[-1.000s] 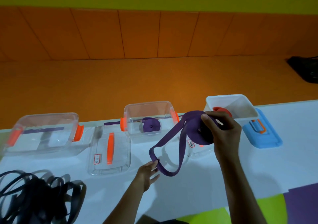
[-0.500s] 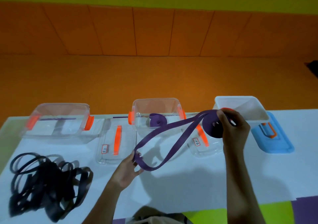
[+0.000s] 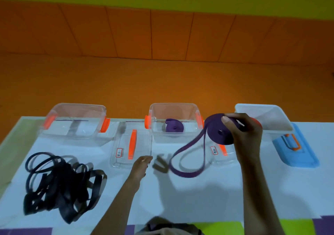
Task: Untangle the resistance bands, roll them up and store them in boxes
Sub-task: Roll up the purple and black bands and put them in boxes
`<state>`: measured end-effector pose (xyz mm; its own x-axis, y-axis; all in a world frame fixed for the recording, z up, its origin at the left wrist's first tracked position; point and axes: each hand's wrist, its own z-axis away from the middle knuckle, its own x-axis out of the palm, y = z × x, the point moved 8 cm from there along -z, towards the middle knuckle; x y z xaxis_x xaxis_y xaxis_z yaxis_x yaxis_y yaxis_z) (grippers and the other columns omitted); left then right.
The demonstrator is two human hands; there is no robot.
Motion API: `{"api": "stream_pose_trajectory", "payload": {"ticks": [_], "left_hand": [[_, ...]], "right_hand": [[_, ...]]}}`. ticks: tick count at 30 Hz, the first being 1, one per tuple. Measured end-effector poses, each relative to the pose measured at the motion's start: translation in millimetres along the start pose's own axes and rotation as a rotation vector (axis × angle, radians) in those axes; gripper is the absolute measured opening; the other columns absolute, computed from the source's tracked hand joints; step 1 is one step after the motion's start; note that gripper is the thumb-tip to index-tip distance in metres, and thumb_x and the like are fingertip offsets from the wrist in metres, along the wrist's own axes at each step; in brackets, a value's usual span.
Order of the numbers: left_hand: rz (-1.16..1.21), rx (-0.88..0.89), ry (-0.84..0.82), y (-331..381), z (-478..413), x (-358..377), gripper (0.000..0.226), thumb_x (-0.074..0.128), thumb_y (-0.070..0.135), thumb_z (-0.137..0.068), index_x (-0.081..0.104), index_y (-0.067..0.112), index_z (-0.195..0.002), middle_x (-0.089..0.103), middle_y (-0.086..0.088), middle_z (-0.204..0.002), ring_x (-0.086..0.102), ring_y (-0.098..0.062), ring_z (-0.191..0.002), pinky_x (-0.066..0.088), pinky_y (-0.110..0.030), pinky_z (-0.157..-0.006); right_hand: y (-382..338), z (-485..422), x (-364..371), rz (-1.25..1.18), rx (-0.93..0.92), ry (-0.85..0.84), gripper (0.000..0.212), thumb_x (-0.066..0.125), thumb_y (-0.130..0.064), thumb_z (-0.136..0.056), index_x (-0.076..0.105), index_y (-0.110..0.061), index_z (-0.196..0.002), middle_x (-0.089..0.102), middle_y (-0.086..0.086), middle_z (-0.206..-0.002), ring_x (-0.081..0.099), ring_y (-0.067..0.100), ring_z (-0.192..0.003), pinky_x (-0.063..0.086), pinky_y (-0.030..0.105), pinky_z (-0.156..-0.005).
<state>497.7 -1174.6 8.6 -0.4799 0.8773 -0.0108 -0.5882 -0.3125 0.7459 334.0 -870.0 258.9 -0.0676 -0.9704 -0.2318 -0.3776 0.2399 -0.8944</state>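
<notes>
My right hand (image 3: 244, 131) grips a half-rolled purple resistance band (image 3: 219, 130) above the table, in front of the white box (image 3: 282, 126). Its loose tail (image 3: 186, 169) hangs down in a loop that reaches the table. My left hand (image 3: 141, 166) hovers low over the table to the left of that loop, blurred, apparently apart from the band. A rolled purple band (image 3: 174, 127) lies inside the middle clear box (image 3: 173, 108). A tangle of black bands (image 3: 59, 184) lies on the table at the left.
A clear box with orange latches (image 3: 75, 108) stands at the back left. Two clear lids (image 3: 132, 144) (image 3: 222, 153) with orange handles lie flat, and a blue lid (image 3: 296, 150) lies at the right. The white table (image 3: 198, 198) ends at the near edge.
The loose loop of the purple band has shortened and dropped to the right. My left hand no longer holds the loop and sits to its left. The view has shifted.
</notes>
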Motion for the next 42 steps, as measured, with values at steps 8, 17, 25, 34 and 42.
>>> {"api": "stream_pose_trajectory", "payload": {"ticks": [8, 17, 25, 34, 42], "left_hand": [[-0.240, 0.630, -0.347, 156.3, 62.4, 72.7, 0.014, 0.074, 0.031, -0.099, 0.070, 0.031, -0.112, 0.070, 0.017, -0.121, 0.063, -0.003, -0.121, 0.050, -0.028, -0.102], [-0.123, 0.910, -0.476, 206.6, 116.8, 114.0, 0.030, 0.088, 0.017, -0.085, 0.071, 0.026, -0.108, 0.077, 0.007, -0.107, 0.073, -0.012, -0.103, 0.056, -0.023, -0.091], [0.046, 0.877, -0.463, 209.6, 119.2, 96.7, 0.032, 0.083, 0.005, -0.089, 0.078, 0.019, -0.117, 0.080, 0.008, -0.105, 0.075, -0.006, -0.099, 0.056, -0.017, -0.085], [0.019, 0.923, -0.318, 216.5, 119.7, 84.7, 0.024, 0.085, 0.014, -0.089, 0.080, 0.020, -0.112, 0.079, 0.004, -0.112, 0.073, -0.017, -0.111, 0.059, -0.023, -0.088], [-0.029, 0.865, -0.267, 207.0, 112.2, 86.8, 0.027, 0.093, 0.017, -0.079, 0.078, 0.026, -0.099, 0.079, 0.006, -0.101, 0.076, -0.015, -0.097, 0.060, -0.022, -0.079]], "right_hand": [[-34.7, 7.4, 23.1, 0.076, -0.018, -0.166, 0.028, 0.087, -0.016, -0.084, 0.075, -0.042, -0.089, 0.075, -0.021, -0.090, 0.071, 0.003, -0.083, 0.052, 0.010, -0.058], [-48.5, 14.6, 34.9, 0.068, -0.057, -0.240, 0.032, 0.088, -0.018, -0.084, 0.072, -0.044, -0.095, 0.075, -0.024, -0.095, 0.073, 0.007, -0.094, 0.057, 0.015, -0.064], [-34.5, 18.5, 55.1, -0.138, 0.070, -0.059, 0.009, 0.076, -0.028, -0.090, 0.070, -0.031, -0.096, 0.076, -0.013, -0.095, 0.073, 0.012, -0.091, 0.060, 0.032, -0.071], [-30.1, 11.2, 59.0, -0.217, 0.042, -0.152, 0.021, 0.086, -0.029, -0.083, 0.072, -0.039, -0.096, 0.076, -0.007, -0.100, 0.076, 0.017, -0.096, 0.061, 0.024, -0.072], [-8.1, 17.4, 62.5, -0.263, 0.180, -0.180, 0.033, 0.091, -0.041, -0.076, 0.064, -0.029, -0.092, 0.075, -0.003, -0.089, 0.076, 0.017, -0.084, 0.060, 0.028, -0.061]]}}
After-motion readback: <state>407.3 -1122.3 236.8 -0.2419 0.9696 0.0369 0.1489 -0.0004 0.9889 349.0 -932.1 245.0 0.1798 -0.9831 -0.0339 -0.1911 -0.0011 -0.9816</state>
